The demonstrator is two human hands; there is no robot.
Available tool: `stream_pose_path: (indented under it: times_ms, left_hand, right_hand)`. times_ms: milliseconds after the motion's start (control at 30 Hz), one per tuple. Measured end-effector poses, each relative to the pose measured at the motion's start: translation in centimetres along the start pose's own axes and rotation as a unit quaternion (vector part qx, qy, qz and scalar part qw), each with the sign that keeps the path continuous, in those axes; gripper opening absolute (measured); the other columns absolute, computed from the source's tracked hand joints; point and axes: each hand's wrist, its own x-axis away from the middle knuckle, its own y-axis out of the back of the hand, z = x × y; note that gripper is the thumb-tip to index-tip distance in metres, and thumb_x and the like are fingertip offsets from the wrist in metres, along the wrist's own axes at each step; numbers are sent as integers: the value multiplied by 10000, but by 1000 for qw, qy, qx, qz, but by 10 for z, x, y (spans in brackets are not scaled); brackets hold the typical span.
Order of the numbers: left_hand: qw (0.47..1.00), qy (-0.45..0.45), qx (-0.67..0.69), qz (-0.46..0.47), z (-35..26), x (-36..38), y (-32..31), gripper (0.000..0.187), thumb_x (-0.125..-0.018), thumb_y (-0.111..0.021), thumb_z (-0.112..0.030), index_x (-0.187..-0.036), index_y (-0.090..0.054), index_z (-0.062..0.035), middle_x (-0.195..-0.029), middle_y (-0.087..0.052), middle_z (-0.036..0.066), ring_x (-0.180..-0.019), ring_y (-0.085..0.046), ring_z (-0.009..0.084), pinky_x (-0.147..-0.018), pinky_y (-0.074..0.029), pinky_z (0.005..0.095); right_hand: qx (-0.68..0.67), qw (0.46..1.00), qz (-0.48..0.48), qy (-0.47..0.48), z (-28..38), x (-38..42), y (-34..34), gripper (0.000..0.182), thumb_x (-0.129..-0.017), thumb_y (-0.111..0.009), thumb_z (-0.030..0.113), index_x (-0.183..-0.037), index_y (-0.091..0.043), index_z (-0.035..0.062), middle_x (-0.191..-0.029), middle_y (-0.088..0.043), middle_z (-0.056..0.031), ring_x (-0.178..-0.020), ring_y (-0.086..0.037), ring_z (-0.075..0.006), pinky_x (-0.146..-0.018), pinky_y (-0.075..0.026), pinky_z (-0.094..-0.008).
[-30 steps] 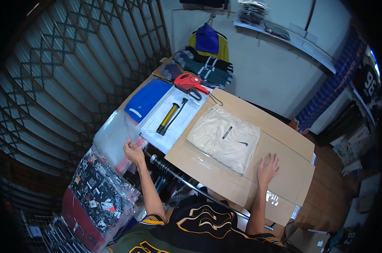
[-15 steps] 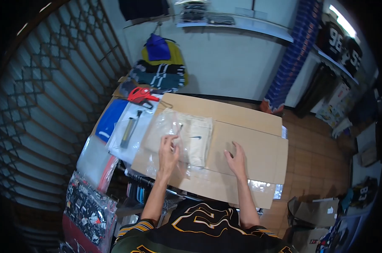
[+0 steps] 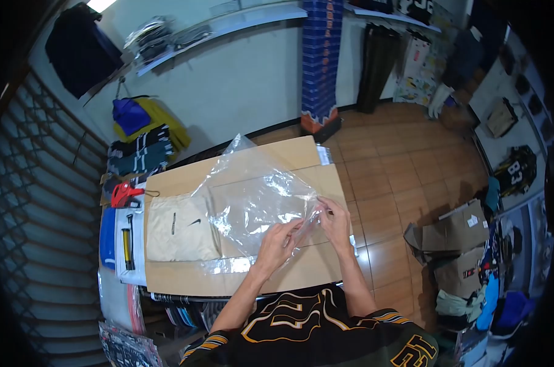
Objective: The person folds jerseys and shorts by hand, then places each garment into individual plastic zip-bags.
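Observation:
A clear plastic bag (image 3: pixel 258 189) is spread over the right part of the cardboard sheet (image 3: pixel 277 281), its far corner pointing away from me. Both hands meet at its near right edge. My left hand (image 3: pixel 278 244) pinches the edge from the left, and my right hand (image 3: pixel 333 223) grips the corner between thumb and fingers. To the left lies a folded cream garment (image 3: pixel 179 232) with a small dark swoosh and a dark narrow mark. The bag's left side reaches the garment's right edge.
Left of the cardboard lie a red tool with a looped cord (image 3: pixel 127 193), a yellow-and-black cutter (image 3: pixel 128 244) and a blue packet (image 3: pixel 107 235). A patterned pillar (image 3: pixel 321 61) stands behind the table. Open cardboard boxes (image 3: pixel 451 235) sit on the tiled floor at right.
The clear bag has moved from over the garment to its right, spread out. Both hands, apart before, now hold its edge. My view has turned to the right.

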Motion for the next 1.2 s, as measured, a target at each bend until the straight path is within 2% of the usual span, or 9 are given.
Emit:
stream_pose_path:
  times_ms: [67,167,433,500,600,800,933,1000,1200]
  left_hand:
    - [1000,4,12,-3,-5,-9,-11,487,-803,-610,73,-1270,-622,-67,-1124,-691,145,-902,-654,292,-873,-531,390]
    - [1000,6,-17,-11,-10,-23,-18,471,-795,-604,77,-1246,-627,-55,-1095,-684,155,-917,-648,302,-868,-531,391]
    - [997,-50,-58,-25,24,-104,-31,352,-774,-593,60,-1112,-654,-13,-1014,-653,162,-908,-629,320,-814,-523,414]
    - [995,-67,-63,-34,27,-132,-38,323,-773,-600,52,-1086,-657,0,-1009,-652,164,-908,-628,324,-810,-524,414]
    - [996,-45,-65,-33,27,-173,-55,276,-800,-626,11,-1074,-655,10,-1016,-653,176,-916,-639,333,-819,-526,415]
    - [999,-17,-32,21,54,-242,-89,208,-872,-654,-92,-1062,-674,-9,-947,-719,179,-886,-705,335,-824,-547,408]
    - [988,-31,-130,76,52,-265,-92,182,-889,-668,-176,-1021,-707,-56,-914,-735,158,-874,-718,305,-815,-552,397]
    - [986,-33,-137,91,53,-272,-93,180,-890,-675,-202,-1005,-715,-69,-917,-735,154,-877,-718,297,-814,-552,395]
    - [986,-75,-132,67,64,-279,-96,180,-887,-694,-195,-993,-709,-51,-837,-722,136,-764,-698,266,-727,-538,375]
  right_hand:
    - [24,996,-80,1,-6,5,23,259,-893,-648,28,-1144,-705,-2,-1010,-723,-184,-880,-713,-255,-776,-549,-344]
    - [40,989,-132,-60,-20,18,59,232,-903,-636,21,-1118,-716,-11,-1009,-725,-204,-840,-720,-276,-744,-547,-339]
    - [90,953,-233,-172,-58,44,115,262,-933,-642,117,-1141,-705,-29,-951,-718,-261,-796,-724,-278,-723,-543,-340]
    - [91,945,-262,-173,-73,45,115,271,-934,-655,128,-1136,-702,-46,-958,-730,-254,-779,-692,-174,-712,-528,-311]
    - [73,931,-315,-168,-84,41,112,271,-930,-651,129,-1148,-708,-22,-874,-730,-234,-719,-688,-197,-670,-526,-322]
    - [-65,920,-321,-217,-120,41,104,327,-909,-690,121,-1185,-662,-51,-796,-693,-111,-702,-615,-133,-637,-492,-279]
    - [-94,926,-287,-227,-126,50,95,343,-884,-725,125,-1164,-640,-55,-830,-701,-117,-733,-623,-137,-648,-494,-276]
    - [-98,931,-283,-208,-122,55,85,297,-869,-736,67,-1127,-629,-33,-755,-662,-51,-681,-586,-88,-595,-452,-235]
    - [-85,931,-275,-222,-90,64,67,242,-862,-739,91,-1041,-622,-22,-757,-655,-65,-669,-592,-116,-614,-483,-270]
